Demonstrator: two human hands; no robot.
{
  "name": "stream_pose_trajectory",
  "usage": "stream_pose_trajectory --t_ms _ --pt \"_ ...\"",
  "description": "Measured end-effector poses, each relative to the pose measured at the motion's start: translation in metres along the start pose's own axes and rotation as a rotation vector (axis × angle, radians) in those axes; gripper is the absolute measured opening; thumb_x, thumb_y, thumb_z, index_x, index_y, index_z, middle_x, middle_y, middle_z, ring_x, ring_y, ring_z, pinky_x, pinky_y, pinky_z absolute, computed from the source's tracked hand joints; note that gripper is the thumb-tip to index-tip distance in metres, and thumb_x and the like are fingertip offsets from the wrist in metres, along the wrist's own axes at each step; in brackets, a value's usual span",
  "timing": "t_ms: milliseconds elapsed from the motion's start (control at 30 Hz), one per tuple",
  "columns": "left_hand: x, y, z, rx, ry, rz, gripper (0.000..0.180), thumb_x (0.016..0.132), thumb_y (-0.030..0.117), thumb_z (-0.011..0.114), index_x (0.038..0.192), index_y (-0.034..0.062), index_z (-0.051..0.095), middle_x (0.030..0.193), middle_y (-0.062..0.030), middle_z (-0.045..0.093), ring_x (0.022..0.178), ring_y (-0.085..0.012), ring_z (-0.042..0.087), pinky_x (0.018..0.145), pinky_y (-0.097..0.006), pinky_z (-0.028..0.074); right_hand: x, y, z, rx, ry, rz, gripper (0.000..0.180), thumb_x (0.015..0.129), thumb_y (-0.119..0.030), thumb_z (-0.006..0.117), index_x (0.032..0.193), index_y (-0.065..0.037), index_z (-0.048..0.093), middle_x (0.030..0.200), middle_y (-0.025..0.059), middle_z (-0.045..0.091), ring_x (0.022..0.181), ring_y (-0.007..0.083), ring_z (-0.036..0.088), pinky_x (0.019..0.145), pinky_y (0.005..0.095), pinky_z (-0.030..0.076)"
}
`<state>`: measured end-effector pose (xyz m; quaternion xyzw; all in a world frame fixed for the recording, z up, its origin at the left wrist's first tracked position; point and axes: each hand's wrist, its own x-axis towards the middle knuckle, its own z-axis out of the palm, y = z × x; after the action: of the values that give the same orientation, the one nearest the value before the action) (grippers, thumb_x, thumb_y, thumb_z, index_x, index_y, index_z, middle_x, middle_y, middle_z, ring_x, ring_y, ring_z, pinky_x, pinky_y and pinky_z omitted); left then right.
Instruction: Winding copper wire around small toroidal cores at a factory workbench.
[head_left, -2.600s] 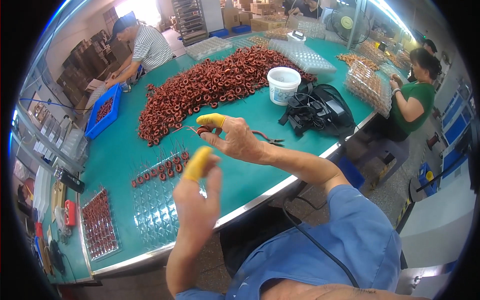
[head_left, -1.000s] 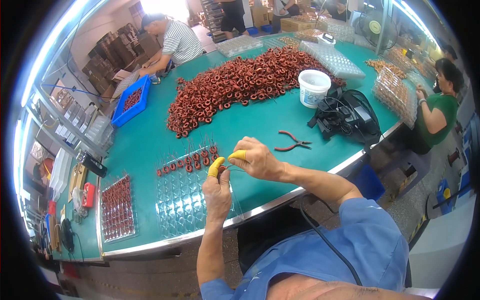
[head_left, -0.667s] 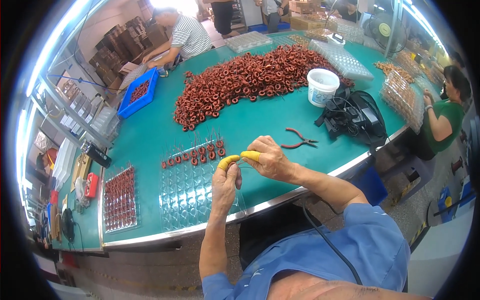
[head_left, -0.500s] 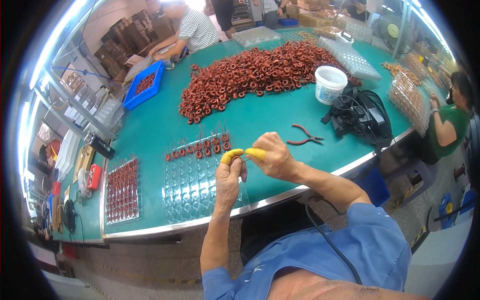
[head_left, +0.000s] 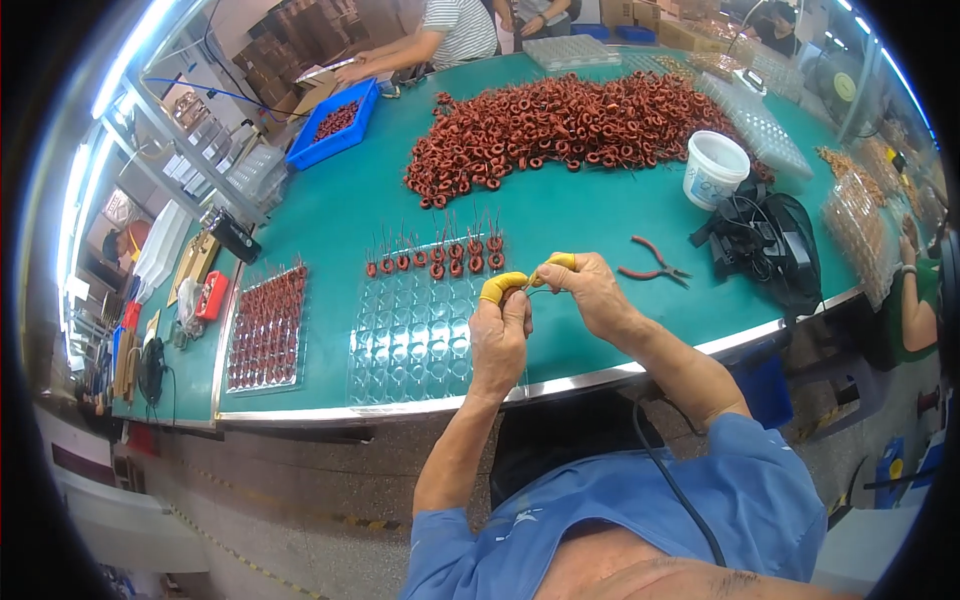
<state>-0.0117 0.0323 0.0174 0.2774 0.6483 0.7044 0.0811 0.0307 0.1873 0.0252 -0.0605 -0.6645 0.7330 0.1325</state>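
My left hand (head_left: 500,340) is closed on a small red ring coil (head_left: 512,292), mostly hidden by its fingers. A yellow finger cover wraps its index finger. Close against it, my right hand (head_left: 597,297), also with yellow covering on a fingertip, pinches a thin wire lead (head_left: 541,291) that comes from the coil. Both hands are held above the table's near edge. Beside my left hand lies a clear plastic tray (head_left: 412,345) with round pockets. Red coils (head_left: 456,256) with upright leads stand in its far rows. Red-handled pliers (head_left: 655,263) lie right of my hands.
Beyond my hands spreads a large pile of red coils (head_left: 570,125). A white bucket (head_left: 715,170) and a black bag with cables (head_left: 757,245) stand at right. A filled tray (head_left: 268,335) and a blue bin (head_left: 336,127) are at left. Other people work around the table.
The view has swung, so the table things sit further right in the picture. My right hand has turned and lowered a little beside the left; both still hold the coil and its lead.
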Motion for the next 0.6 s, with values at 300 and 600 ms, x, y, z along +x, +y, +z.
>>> stream_pose_trajectory --t_ms 300,600 --pt "0.006 -0.004 -0.003 -0.037 -0.025 -0.12 0.016 0.097 0.011 0.05 0.109 0.0 0.051 0.074 -0.0001 0.051 0.059 -0.0063 0.047 0.051 -0.021 0.039 -0.005 0.004 0.006 -0.603 0.176 -0.58 0.023 0.088 -0.021 0.066 0.087 0.001 0.069 0.072 0.0073 0.054 0.066 0.018 0.05 0.06 0.0307 0.039" --pt "0.01 -0.01 -0.006 -0.232 -0.033 -0.141 0.019 0.098 0.009 0.044 0.113 -0.0015 0.048 0.08 -0.0036 0.052 0.062 -0.0091 0.051 0.052 -0.024 0.044 0.01 0.013 0.0 -0.136 0.034 0.039 0.025 0.094 -0.024 0.059 0.098 -0.001 0.069 0.077 -0.001 0.058 0.075 0.0066 0.051 0.07 0.0211 0.043"
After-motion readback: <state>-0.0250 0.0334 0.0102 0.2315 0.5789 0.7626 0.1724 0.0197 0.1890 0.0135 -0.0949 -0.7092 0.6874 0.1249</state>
